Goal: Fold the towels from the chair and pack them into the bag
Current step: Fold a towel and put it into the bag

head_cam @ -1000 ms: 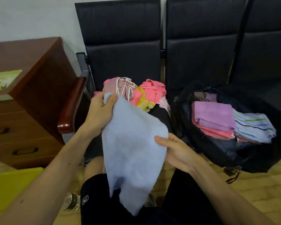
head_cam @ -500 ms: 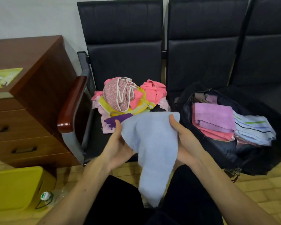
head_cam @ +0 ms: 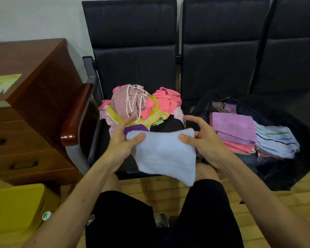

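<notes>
I hold a light blue towel (head_cam: 166,154), folded over, in front of the left chair seat. My left hand (head_cam: 123,140) pinches its upper left corner with the thumb on top. My right hand (head_cam: 203,138) pinches the upper right corner the same way. Behind the towel, a heap of unfolded towels (head_cam: 141,106) in pink, yellow and purple lies on the black chair (head_cam: 132,68). On the chair to the right sits an open black bag (head_cam: 293,158) holding folded purple (head_cam: 233,127), pink and striped light blue towels (head_cam: 276,142).
A brown wooden drawer cabinet (head_cam: 25,104) stands at the left, beside the chair's wooden armrest (head_cam: 77,113). A yellow bin (head_cam: 14,208) and a bottle sit on the floor at lower left. My knees in black shorts are below the towel.
The blue towel went from hanging long to folded shorter, with both hands now at its top corners. My hands have moved lower and closer to me.
</notes>
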